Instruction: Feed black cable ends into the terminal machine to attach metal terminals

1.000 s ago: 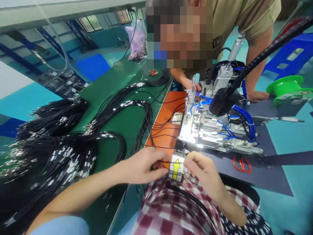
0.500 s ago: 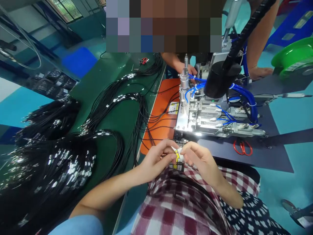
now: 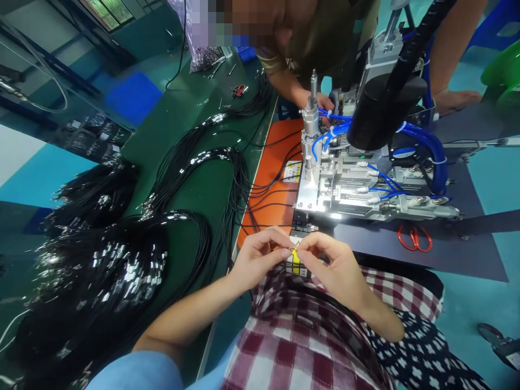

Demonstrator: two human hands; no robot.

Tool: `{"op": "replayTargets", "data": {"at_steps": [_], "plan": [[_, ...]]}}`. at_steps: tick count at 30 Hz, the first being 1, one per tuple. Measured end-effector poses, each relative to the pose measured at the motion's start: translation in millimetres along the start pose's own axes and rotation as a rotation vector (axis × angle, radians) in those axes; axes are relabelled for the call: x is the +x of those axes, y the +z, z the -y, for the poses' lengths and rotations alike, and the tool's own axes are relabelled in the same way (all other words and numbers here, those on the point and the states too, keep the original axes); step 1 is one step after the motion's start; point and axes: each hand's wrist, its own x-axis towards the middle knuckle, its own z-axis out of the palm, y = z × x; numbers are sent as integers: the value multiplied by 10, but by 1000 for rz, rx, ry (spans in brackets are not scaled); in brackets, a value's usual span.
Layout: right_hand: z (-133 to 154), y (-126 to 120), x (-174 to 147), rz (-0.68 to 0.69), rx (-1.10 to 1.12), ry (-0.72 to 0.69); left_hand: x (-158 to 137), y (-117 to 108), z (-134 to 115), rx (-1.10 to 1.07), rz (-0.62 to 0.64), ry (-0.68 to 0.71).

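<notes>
My left hand (image 3: pixel 260 259) and my right hand (image 3: pixel 331 261) meet in front of my checked apron (image 3: pixel 280 352), at the near edge of the machine. Thumb and forefinger of each are pinched, the tips almost touching. Whatever is between them is too small to make out. Right below the fingertips a yellow-and-white label (image 3: pixel 298 265) shows in part. Just beyond the hands stands a metal machine (image 3: pixel 337 189) with blue air tubes (image 3: pixel 430 151). Several black cables (image 3: pixel 268 206) run to its left side across an orange board (image 3: pixel 268 176).
Bundles of black cables (image 3: pixel 195 230) with shiny ends lie on the green table (image 3: pixel 179 189) at left. Red-handled scissors (image 3: pixel 414 238) rest on the grey surface at right. A co-worker's hand (image 3: pixel 320 102) is behind the machine. A black cylinder (image 3: pixel 385 114) overhangs it.
The fingertips of both hands have come closer together in a pinch. The whole view has shifted a little, so the machine sits further right. A co-worker's arm remains behind the machine.
</notes>
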Motion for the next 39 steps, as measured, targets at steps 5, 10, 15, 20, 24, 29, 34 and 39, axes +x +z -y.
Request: {"op": "replayTargets", "data": {"at_steps": [5, 10, 15, 20, 24, 29, 34, 39], "plan": [[18, 21, 10, 7, -26, -61, 6, -43, 66, -50, 22, 61], [10, 22, 9, 13, -34, -88, 14, -66, 81, -64, 41, 54], [-15, 37, 12, 11, -43, -113, 17, -78, 105, -120, 41, 17], [-27, 55, 20, -10, -54, -120, 17, -77, 137, -174, 34, -27], [-43, 67, 18, -28, -81, -146, 24, -66, 151, -198, 27, -25], [-42, 73, 22, -24, -118, -175, 25, -49, 156, -221, -15, -25], [-63, 67, 44, -29, -72, -53, 10, -5, 156, -224, -71, -123], [-140, 48, 78, -72, -81, 43, 20, 46, 145, -240, -131, -247]]}}
